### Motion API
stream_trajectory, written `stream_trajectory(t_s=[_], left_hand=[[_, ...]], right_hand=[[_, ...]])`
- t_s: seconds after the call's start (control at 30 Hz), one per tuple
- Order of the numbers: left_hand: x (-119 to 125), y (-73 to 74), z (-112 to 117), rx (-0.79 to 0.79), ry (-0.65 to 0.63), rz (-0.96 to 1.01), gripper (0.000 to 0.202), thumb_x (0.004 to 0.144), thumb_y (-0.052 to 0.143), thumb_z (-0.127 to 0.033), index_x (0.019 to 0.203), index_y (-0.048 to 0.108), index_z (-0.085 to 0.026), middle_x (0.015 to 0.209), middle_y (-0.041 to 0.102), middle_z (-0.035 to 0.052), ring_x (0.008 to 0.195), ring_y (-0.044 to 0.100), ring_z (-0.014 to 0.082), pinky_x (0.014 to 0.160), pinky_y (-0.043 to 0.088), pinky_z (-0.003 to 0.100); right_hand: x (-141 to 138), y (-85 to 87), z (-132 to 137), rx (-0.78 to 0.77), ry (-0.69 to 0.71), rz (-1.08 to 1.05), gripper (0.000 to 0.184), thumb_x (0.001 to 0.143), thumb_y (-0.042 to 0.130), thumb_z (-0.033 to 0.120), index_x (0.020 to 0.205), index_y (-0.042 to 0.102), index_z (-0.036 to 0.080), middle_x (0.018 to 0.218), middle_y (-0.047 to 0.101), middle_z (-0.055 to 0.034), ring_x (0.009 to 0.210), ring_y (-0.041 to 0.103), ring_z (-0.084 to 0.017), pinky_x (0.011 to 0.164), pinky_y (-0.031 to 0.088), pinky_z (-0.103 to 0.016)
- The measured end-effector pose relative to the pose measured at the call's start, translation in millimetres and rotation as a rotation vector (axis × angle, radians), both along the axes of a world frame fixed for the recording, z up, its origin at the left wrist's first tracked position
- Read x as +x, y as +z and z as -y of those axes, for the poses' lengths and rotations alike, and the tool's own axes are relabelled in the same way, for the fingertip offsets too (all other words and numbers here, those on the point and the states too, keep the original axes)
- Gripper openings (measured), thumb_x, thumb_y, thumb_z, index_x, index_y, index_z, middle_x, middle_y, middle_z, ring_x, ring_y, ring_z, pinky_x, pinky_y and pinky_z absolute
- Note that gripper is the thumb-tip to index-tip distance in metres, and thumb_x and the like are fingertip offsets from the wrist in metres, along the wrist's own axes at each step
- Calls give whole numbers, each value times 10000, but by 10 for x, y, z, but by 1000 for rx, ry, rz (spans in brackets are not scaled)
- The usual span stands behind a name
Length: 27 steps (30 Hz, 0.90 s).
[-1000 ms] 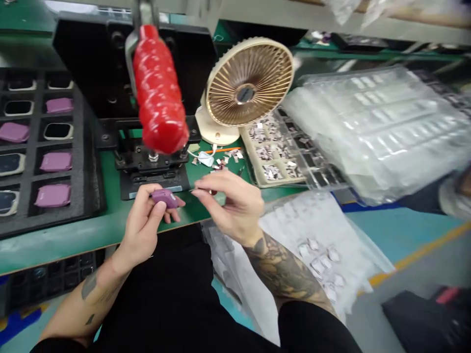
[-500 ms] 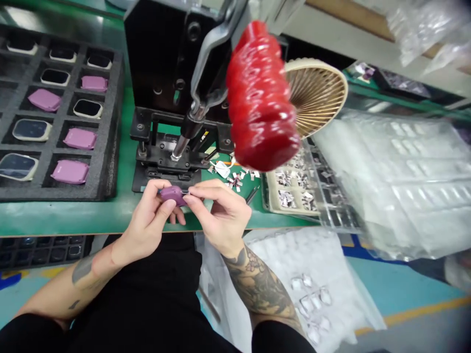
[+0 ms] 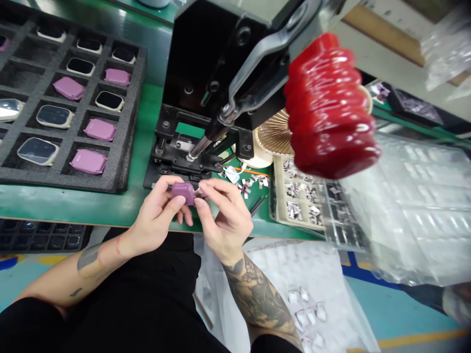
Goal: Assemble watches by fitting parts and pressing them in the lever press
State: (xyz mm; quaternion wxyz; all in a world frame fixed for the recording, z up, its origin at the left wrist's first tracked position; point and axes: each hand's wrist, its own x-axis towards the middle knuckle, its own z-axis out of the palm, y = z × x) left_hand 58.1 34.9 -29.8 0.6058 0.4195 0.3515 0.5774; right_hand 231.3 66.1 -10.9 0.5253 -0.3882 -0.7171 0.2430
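My left hand point(image 3: 156, 215) grips a purple smartwatch case point(image 3: 183, 193) between thumb and fingers, just above the bench's front edge. My right hand point(image 3: 226, 215) pinches a small metal part point(image 3: 199, 191) against the right edge of the case. The part is tiny and partly hidden by my fingertips, so its exact shape is unclear. Directly behind my hands stands the base of a black bench press point(image 3: 206, 63).
A black foam tray point(image 3: 125, 147) holding several watch bodies lies to the left on the green bench point(image 3: 73, 203). A red-wrapped press handle point(image 3: 327, 108) hangs close to the camera. Right of it are a tan fan point(image 3: 274, 132), a beige parts tray point(image 3: 279, 196), and clear plastic trays point(image 3: 415, 211).
My right hand has moved left, bringing its pinched part to the purple case. The view has swung, shifting the press and foam tray into fuller sight.
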Motion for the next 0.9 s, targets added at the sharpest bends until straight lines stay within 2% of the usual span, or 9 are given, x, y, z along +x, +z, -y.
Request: stream_trajectory(t_s=[0.1,0.2,0.27,0.43,0.53,0.63,0.73,0.9], left_hand=[[9,3,0,-5,26,-4,201,1181,652,-367,1299,541,-247,857,735,-23,701,765,146,655,573,259],[5,6,-7,10,-16,-21,180,1180,655,-358,1260,551,-236,847,721,-22,716,760,141,663,569,247],[-6,3,-19,20,-33,-9,177,1182,651,-350,1262,549,-230,844,726,-21,719,760,136,665,571,236],[-40,-5,-62,22,-38,148,216,1176,660,-361,1304,553,-223,922,763,-4,692,777,140,631,596,234],[-55,-6,-79,33,-63,197,259,1182,643,-376,1379,601,-214,1008,789,33,699,784,142,624,590,236],[-61,-16,-78,42,-70,179,315,1176,650,-364,1454,641,-215,940,772,17,682,757,138,632,596,241],[-64,-33,-57,52,-40,140,354,1175,650,-351,1504,644,-220,880,749,-3,668,730,134,638,602,241],[-83,-33,-20,143,-13,-1,412,1187,626,-350,1572,624,-203,802,727,-15,654,677,118,648,591,218]], right_hand=[[-36,-10,-10,-36,-25,-54,325,1024,771,137,1267,855,336,1182,798,-69,1095,776,-226,962,685,-447],[-76,-5,-27,-176,8,-162,97,1026,799,198,1076,839,271,1068,771,-59,1023,760,-205,919,662,-406],[-94,-2,-17,-235,30,-195,26,1027,809,228,1026,823,249,1062,765,-56,1010,762,-197,911,659,-388],[-61,12,12,-157,50,-76,197,1080,744,231,1226,863,289,1240,801,-83,1168,773,-228,1047,662,-439],[-18,28,-56,-283,148,-164,203,1092,756,326,1267,850,288,1226,778,-84,1104,766,-214,993,665,-417],[-19,44,-139,-430,277,-243,179,1056,818,390,1181,854,268,1187,775,-75,1036,767,-199,948,667,-400],[-44,74,-163,-513,309,-274,135,1010,879,381,1049,853,255,1105,782,-58,1064,778,-206,977,671,-402],[-35,147,-134,-620,363,-303,244,962,928,419,914,803,215,1072,743,-52,966,774,-188,900,686,-384]])
